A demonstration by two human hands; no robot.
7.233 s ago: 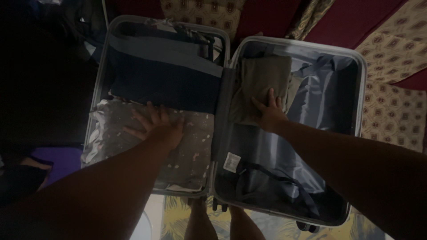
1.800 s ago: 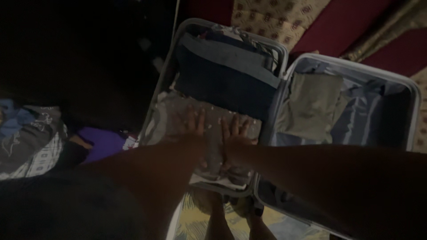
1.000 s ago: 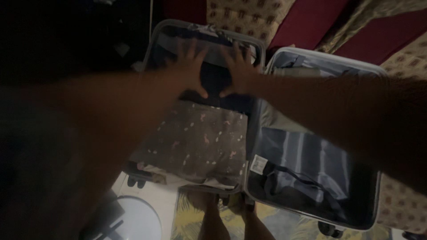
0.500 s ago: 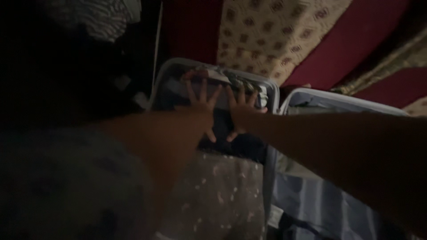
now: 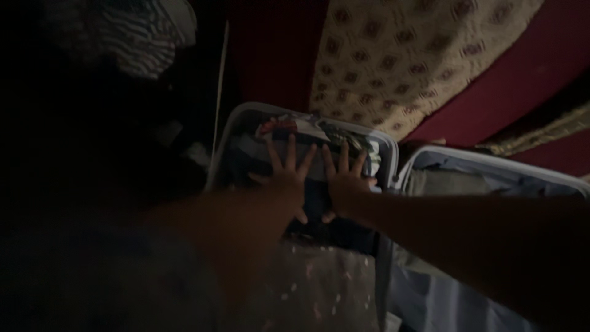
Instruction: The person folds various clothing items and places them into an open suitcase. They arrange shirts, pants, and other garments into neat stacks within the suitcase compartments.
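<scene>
Head view: I am pressing my left hand [image 5: 284, 174] and right hand [image 5: 343, 183], both flat and open, on dark folded clothes [image 5: 314, 195]; the loose pile at twelve o'clock [image 5: 307, 128] risks spilling over the suitcase rim [image 5: 228, 123].

packages: none | labels, signs: none in view | screens: none

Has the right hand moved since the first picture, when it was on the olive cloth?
Yes. The right hand crossed from the suitcase's right half to the dark clothes in its left half.

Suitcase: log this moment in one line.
left hand flat on dark folded clothes | right hand flat beside | suitcase open
</scene>
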